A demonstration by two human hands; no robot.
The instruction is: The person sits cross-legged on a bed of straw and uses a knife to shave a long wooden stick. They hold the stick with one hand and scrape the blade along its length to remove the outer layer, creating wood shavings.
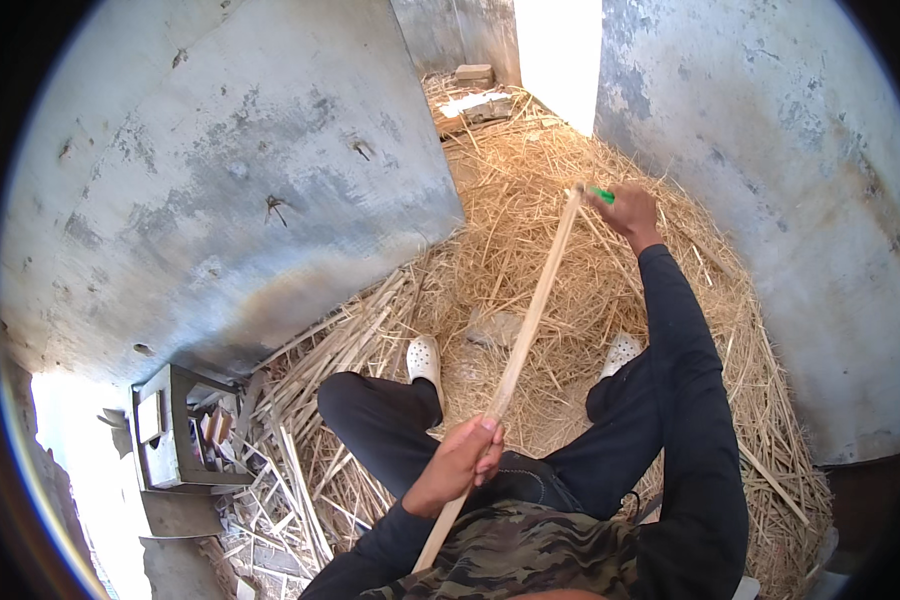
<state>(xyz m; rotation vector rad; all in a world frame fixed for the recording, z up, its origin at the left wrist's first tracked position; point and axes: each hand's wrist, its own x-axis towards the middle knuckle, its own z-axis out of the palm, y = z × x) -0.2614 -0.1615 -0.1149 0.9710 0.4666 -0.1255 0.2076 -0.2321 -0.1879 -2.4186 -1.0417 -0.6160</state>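
Observation:
A long pale strip of split wood or bamboo (536, 325) slants from my lap up to the far right. My left hand (460, 465) is wrapped round its lower part, just above my lap. At the strip's far end is my right hand (630, 213), arm stretched out, closed on a green-handled tool (600, 194). The tool's working end meets the tip of the strip and is too small to make out, so its kind cannot be told.
Straw and shavings (520, 240) cover the floor between two worn grey walls (240, 170). Many split strips (320, 370) lie at left, beside a small open cabinet (185, 430) with clutter inside. A flat stone (495, 328) lies between my feet; a brick (474, 74) sits far back.

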